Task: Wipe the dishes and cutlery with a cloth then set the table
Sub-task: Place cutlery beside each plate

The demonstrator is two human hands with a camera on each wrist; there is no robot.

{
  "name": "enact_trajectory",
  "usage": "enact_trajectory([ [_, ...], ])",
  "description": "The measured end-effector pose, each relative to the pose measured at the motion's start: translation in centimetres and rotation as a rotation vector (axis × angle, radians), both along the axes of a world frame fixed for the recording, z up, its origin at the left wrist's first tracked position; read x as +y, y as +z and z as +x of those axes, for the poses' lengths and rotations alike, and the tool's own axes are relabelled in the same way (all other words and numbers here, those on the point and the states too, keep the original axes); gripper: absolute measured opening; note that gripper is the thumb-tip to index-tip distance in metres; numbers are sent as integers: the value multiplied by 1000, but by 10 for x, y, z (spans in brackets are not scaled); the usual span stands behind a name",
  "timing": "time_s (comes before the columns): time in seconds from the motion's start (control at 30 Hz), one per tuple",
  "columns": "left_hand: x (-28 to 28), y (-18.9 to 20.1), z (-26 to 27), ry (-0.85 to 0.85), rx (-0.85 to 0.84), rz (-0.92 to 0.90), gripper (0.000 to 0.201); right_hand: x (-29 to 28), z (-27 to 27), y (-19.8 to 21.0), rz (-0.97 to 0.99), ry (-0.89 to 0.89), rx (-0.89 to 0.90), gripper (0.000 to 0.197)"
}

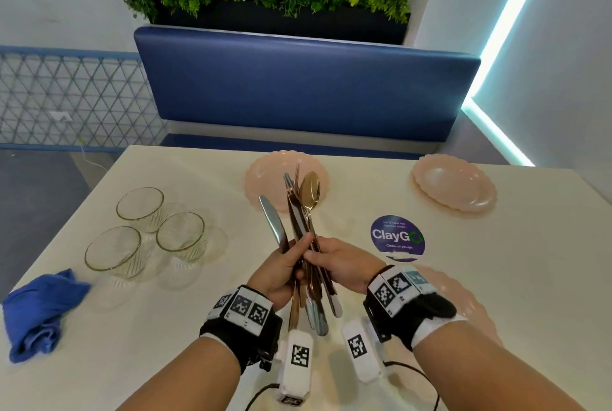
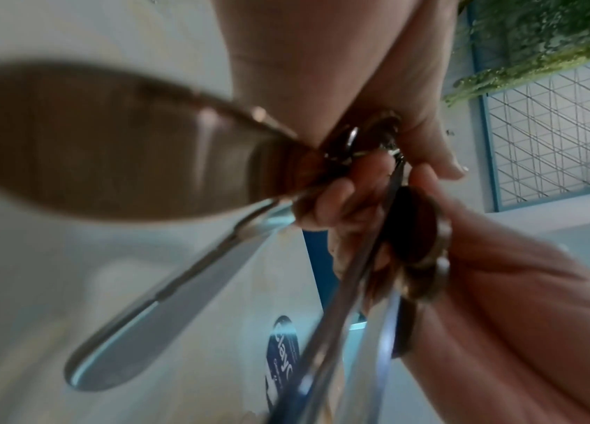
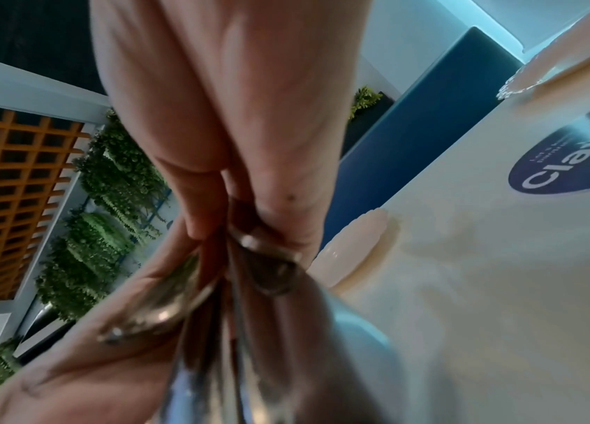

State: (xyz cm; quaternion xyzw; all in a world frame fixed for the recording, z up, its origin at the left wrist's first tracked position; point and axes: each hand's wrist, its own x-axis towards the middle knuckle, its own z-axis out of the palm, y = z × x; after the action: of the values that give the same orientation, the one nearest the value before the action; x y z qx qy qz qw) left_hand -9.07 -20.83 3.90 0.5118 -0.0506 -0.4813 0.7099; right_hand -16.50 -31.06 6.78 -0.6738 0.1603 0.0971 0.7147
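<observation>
A person's left hand (image 1: 284, 270) and right hand (image 1: 337, 263) are both curled around one bundle of cutlery (image 1: 303, 228), held upright above the near middle of the cream table (image 1: 463, 278). The right thumb and forefinger pinch at the stems, as if to draw a piece out.

Risk, as a judgement: the smooth metal stems are loosely fanned, so pulling one free could let others slip and clatter onto the table or the pink plate (image 1: 477, 308) beside the right wrist. The blue cloth (image 1: 39, 311) lies crumpled at the table's near left edge, well apart from both hands.

Counted: three pink scalloped plates, two along the far edge and one at the near right; three clear glass tumblers (image 1: 180, 233) grouped at the left; one cloth. In the bundle, one silver knife (image 1: 273, 221), one gold spoon (image 1: 310, 190) and fork tines show; the full count cannot be told.
</observation>
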Motion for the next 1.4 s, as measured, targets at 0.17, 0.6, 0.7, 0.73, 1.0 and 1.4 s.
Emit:
enact_trajectory([
  [0.17,-18,0,-4,-8,80,-69,28,-23,-9,-6,-68,-24,6,31],
  [0.6,-72,-1,-19,123,53,-18,20,-55,-23,-24,-284,-305,-50,27],
  [0.7,-80,-2,-23,132,21,-3,19,-62,-23,-24,-308,-323,-30,28],
  [0.73,-82,-3,-24,144,21,2,21,-65,-24,-23,-255,-341,-22,30],
  [1.0,-92,-1,-26,177,55,1,22,-90,-32,-28,-268,-537,10,19],
  [1.4,-104,2,-31,136,-48,140,23,-92,-37,-21,-459,-366,-12,25],
])
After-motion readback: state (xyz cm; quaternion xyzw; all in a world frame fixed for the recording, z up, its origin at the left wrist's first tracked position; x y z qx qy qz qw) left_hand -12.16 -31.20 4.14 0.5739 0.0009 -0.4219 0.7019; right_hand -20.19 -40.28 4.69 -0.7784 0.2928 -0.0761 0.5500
